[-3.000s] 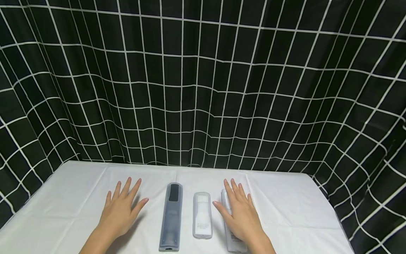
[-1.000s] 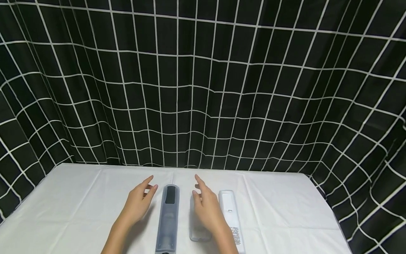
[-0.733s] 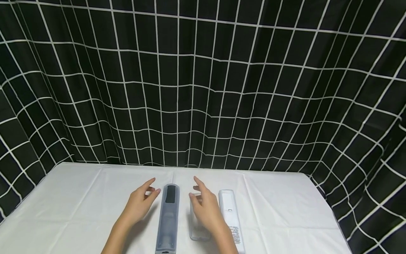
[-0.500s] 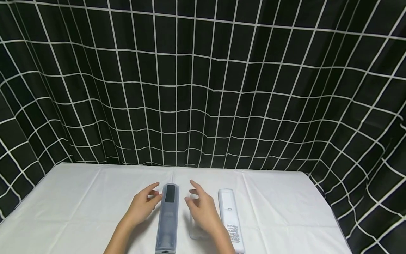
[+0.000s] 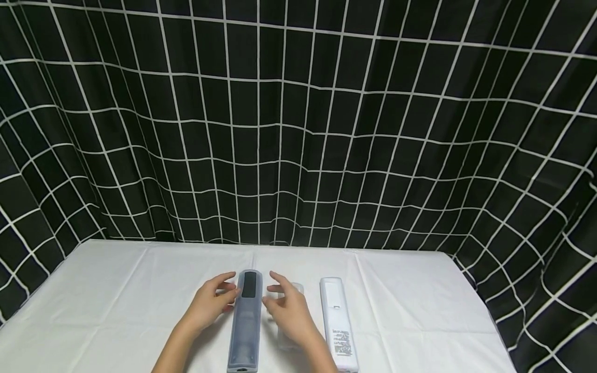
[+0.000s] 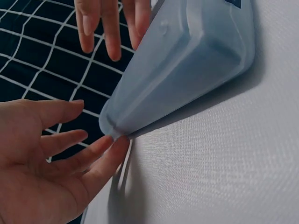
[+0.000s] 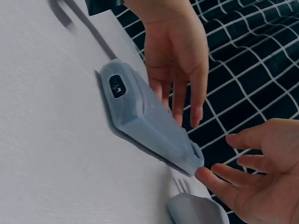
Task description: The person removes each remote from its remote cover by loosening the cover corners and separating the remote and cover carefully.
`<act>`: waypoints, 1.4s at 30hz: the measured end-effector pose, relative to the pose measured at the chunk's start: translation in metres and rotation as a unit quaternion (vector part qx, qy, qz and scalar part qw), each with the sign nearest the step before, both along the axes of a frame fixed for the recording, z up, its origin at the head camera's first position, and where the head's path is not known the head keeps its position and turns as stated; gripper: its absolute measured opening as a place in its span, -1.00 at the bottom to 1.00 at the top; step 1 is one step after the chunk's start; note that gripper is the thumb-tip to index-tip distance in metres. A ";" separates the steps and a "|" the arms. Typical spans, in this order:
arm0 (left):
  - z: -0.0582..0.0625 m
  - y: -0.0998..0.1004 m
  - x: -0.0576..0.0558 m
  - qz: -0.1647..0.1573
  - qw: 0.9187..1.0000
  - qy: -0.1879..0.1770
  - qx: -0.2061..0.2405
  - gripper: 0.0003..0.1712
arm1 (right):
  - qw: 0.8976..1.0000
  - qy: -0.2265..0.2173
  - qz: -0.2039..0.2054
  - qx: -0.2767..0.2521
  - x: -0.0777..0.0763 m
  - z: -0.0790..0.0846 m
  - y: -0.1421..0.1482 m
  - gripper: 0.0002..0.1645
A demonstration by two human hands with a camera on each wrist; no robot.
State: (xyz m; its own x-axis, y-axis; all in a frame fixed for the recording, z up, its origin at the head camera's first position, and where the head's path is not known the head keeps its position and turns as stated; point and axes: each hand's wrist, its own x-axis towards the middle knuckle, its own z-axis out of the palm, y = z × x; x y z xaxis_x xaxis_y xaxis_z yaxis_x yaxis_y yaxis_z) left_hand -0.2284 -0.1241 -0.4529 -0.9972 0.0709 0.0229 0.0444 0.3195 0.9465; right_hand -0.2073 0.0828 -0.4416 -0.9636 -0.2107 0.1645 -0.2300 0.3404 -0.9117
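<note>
Flanking the grey remote [image 5: 245, 326], the left hand [image 5: 205, 306] and the right hand [image 5: 290, 313] curve toward each other with nothing in their grasp. The left hand's grip is loose, its fingers bent and spread a little, thumb apart from the forefinger; its thumb tip overlaps the remote's left edge in the head view, and in the left wrist view its lower fingertips come right up to the remote's far corner, though I cannot tell whether they press on it. The right hand is just as slack, thumb and forefinger parted, with its fingertips just beside the remote's right edge near the far end; whether they touch is unclear. Both forearms reach in from the near side and slant inward, the palms turned toward each other. The grey remote lies lengthwise between the hands on the white cloth [image 5: 116, 311], its dark panel [image 5: 249, 284] at the far end and a black opening [image 7: 117, 86] in its near end. Beneath the right hand lies a small clear case [image 5: 297, 287], partly hidden, and farther right lies a white remote [image 5: 339, 324] with printed text near its lower end.
</note>
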 end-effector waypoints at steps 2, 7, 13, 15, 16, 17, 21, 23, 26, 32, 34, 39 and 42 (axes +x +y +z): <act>0.000 0.001 0.000 -0.006 1.000 -0.007 0.010 -0.41 | 1.000 -0.007 -0.001 -0.001 0.000 -0.002 -0.001 -0.27; -0.001 0.002 0.001 -0.009 1.000 -0.014 0.010 -0.43 | 1.000 -0.014 0.008 -0.007 0.002 -0.005 -0.006 -0.26; -0.003 0.003 0.001 -0.021 1.000 -0.021 0.007 -0.43 | 0.999 -0.032 0.013 -0.024 0.002 -0.008 -0.010 -0.26; -0.003 0.002 0.001 -0.027 0.999 -0.028 0.012 -0.43 | 0.999 -0.041 0.010 -0.027 0.003 -0.010 -0.012 -0.27; -0.003 0.002 0.002 -0.031 0.999 -0.033 0.014 -0.43 | 0.999 -0.046 0.008 -0.028 0.003 -0.011 -0.012 -0.28; -0.003 0.002 0.002 -0.034 0.999 -0.038 0.015 -0.43 | 0.998 -0.048 0.006 -0.027 0.003 -0.012 -0.013 -0.28; -0.002 0.001 0.002 -0.044 0.997 -0.053 0.016 -0.41 | 0.999 -0.044 -0.003 -0.016 0.004 -0.014 -0.016 -0.31; -0.003 0.001 0.002 -0.048 0.997 -0.054 0.017 -0.41 | 0.999 -0.040 -0.005 -0.009 0.004 -0.014 -0.016 -0.33; -0.003 0.002 0.001 -0.042 0.998 -0.050 0.015 -0.42 | 0.999 -0.033 -0.004 0.005 0.004 -0.014 -0.016 -0.38; -0.004 0.003 0.001 -0.009 0.999 -0.050 0.014 -0.42 | 0.999 -0.027 -0.002 0.023 0.003 -0.015 -0.017 -0.43; -0.005 0.004 0.001 -0.004 0.998 -0.053 0.019 -0.41 | 0.999 -0.028 -0.004 0.016 0.003 -0.017 -0.017 -0.42; -0.005 0.006 0.001 0.005 0.998 -0.059 0.023 -0.40 | 0.999 -0.030 -0.015 0.001 0.004 -0.018 -0.019 -0.42; -0.003 0.006 0.002 0.005 0.998 -0.060 0.028 -0.40 | 0.999 -0.030 -0.021 -0.001 0.005 -0.017 -0.020 -0.42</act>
